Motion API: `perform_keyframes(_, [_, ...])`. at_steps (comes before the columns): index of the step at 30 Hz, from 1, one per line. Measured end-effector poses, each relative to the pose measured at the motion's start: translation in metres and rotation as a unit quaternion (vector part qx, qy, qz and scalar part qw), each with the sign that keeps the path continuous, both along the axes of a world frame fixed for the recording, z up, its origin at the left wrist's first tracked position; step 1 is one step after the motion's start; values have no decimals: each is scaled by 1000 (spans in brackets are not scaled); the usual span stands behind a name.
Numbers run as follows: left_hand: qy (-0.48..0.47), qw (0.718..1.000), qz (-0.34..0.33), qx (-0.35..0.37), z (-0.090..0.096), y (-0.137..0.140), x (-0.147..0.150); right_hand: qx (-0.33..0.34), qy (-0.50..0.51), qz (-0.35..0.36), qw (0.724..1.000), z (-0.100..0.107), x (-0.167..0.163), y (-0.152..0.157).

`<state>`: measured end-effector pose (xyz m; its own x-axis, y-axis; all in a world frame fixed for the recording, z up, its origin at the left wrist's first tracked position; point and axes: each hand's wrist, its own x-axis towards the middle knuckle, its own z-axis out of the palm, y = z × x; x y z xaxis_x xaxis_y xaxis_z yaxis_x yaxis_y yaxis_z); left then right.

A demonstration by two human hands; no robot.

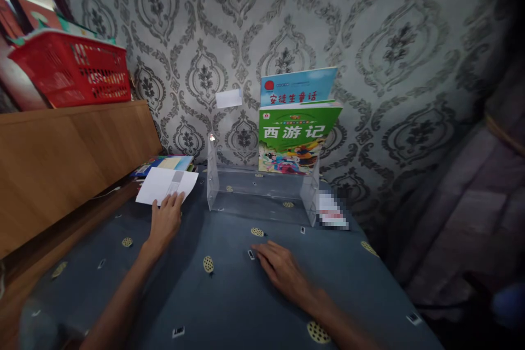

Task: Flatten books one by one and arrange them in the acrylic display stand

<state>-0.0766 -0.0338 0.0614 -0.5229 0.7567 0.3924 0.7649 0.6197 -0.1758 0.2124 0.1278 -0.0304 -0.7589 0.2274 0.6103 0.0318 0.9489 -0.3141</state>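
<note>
My left hand (166, 221) reaches to the left side of the table, its fingers spread over the lower edge of a white booklet (153, 186). That booklet lies over a stack of books (180, 162), and I see no grip closed round it. My right hand (281, 268) rests on the tablecloth with fingers stretched out and nothing in them. In front of it stands a clear acrylic book rack (262, 213). A green picture book (297, 139) stands upright at the rack's right end, with a blue book (299, 85) taller behind it.
A red plastic basket (74, 68) sits on a wooden ledge (77, 158) at the left. The dark patterned tablecloth (229, 306) covers the table. Right of the rack lies a blurred-out flat item (332, 210). Patterned wallpaper is behind; a grey curtain (459, 186) hangs at right.
</note>
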Motion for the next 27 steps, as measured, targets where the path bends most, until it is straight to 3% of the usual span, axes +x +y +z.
perform_keyframes(7, [-31,999,-6,-10,-25,-21,20,2,1,-8,1000,3,0,-2])
perform_keyframes(12, [-78,994,10,-79,-48,-40,36,-1,-11,-2,1000,-1,-1,0])
perform_keyframes(17, [-79,990,5,-119,-59,-50,53,1,-10,-9,1000,-1,-1,0])
perform_keyframes(27, [-51,986,-125,-94,-69,-39,114,-6,-18,-9,1000,-3,-1,1])
